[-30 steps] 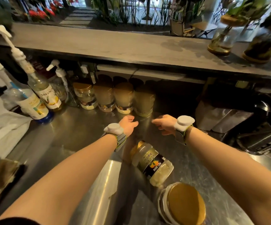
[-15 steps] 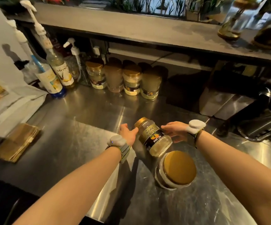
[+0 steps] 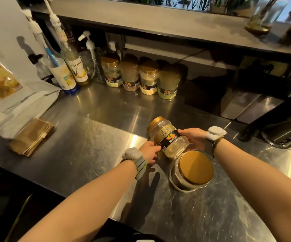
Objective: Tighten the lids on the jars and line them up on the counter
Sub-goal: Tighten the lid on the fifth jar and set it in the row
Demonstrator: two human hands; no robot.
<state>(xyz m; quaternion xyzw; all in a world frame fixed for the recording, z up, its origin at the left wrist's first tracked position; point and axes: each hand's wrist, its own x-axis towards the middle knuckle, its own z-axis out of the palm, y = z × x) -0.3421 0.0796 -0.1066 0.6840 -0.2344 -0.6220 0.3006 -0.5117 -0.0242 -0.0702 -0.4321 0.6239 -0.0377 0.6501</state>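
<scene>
Both hands have come in from the sides since a moment ago and now clamp the tipped jar (image 3: 167, 137) between them: my left hand (image 3: 150, 151) on its near-left side, my right hand (image 3: 192, 137) on its right. Its gold lid (image 3: 154, 121) points away from me, toward the row of four jars (image 3: 139, 76) standing against the back wall. Just nearer me than the tipped jar, touching it, an upright jar (image 3: 191, 169) stands on the steel counter (image 3: 89, 145). Well to the left of the tipped jar lies a folded brown cloth (image 3: 31, 137).

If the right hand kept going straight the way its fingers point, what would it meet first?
The right hand points leftward and already touches the tipped jar, so that jar comes first; beyond it, probably the left hand, though depth is unclear.
</scene>
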